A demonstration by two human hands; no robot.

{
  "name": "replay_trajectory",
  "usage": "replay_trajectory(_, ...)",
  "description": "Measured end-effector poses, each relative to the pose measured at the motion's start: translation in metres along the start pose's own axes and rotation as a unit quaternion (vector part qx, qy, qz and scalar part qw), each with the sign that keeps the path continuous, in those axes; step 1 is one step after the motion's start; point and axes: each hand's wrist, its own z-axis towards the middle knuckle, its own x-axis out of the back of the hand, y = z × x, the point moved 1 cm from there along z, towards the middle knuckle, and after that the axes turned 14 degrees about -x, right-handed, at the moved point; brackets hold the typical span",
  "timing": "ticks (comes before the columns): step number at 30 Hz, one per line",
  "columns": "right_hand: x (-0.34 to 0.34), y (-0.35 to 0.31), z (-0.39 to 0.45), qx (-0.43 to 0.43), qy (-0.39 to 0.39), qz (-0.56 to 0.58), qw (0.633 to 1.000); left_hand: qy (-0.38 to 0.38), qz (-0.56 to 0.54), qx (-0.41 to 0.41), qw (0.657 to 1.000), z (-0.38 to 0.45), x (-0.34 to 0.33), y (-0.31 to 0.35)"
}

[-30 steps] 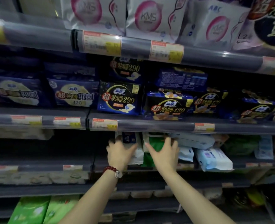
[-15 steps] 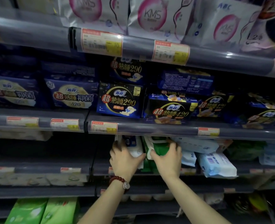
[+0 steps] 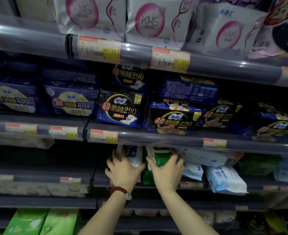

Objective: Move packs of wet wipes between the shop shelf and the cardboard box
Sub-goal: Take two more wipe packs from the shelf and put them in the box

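The shelf lip (image 3: 156,141) above overhangs the wipes row, hiding the pack tops. The left hand (image 3: 124,170) wraps its fingers around a white pack (image 3: 136,158), and the right hand (image 3: 167,173) clamps the green pack (image 3: 160,158) beside it. Pale blue packs (image 3: 224,180) crowd the right, one jutting past the shelf edge.

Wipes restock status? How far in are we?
Done: several pale blue packs already lie on the shelf. In hand: left hand on a white pack, right hand gripping a green pack. Left: unclear; the cardboard box isn't in view.
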Motion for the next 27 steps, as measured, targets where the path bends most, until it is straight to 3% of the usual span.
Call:
replay_trajectory(6, 0.002, -0.005, 0.002, -0.008, -0.019, -0.021, 1.000, -0.050, -0.014, 0.035, 0.998, 0.003, 0.008, 0.002)
replay_trajectory(16, 0.015, 0.027, -0.037, 0.038, -0.011, 0.061, 0.997, -0.032, -0.028, -0.002, 0.999, -0.021, 0.031, -0.012)
replay_trajectory(22, 0.008, -0.008, -0.039, 0.033, 0.033, -0.058, 0.997, -0.024, -0.035, -0.006, 0.999, -0.021, 0.029, -0.013)
replay_trajectory(27, -0.010, -0.023, -0.038, -0.033, 0.018, -0.122, 0.992, -0.007, -0.044, -0.008, 0.999, -0.023, 0.026, -0.016)
